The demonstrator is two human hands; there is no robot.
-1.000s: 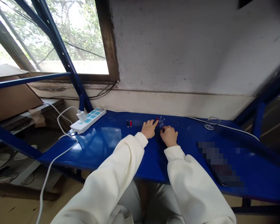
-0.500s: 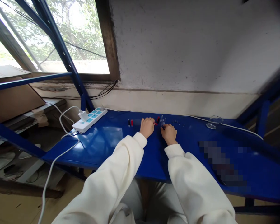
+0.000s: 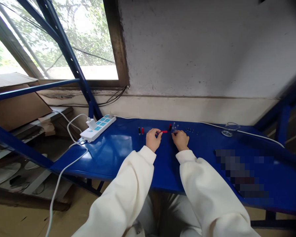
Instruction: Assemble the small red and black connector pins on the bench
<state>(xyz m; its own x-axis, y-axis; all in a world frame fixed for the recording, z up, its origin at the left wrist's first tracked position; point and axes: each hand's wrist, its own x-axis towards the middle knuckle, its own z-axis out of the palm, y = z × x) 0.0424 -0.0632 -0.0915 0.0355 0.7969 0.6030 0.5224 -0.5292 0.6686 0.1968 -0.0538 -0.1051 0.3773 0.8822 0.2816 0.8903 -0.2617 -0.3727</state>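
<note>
My left hand pinches a small red cylinder between thumb and fingertips; it lies level and points right. Just across from it, my right hand has its fingers closed beside several small clear tubes. Whether it grips one of them is hidden. Behind the gap between my hands are a red piece and a black piece. Left of my left hand, a black cylinder and a red-topped cylinder stand side by side.
Several tiny parts lie right of my right hand on the blue table. A white power strip with a plugged-in adapter is at the left. At the right are a clear round container and a pixelated dark object.
My left hand has drawn back slightly from the tubes with the red cylinder, which now shows more fully. My right hand stays by the clear tubes. The view has shifted a little.
</note>
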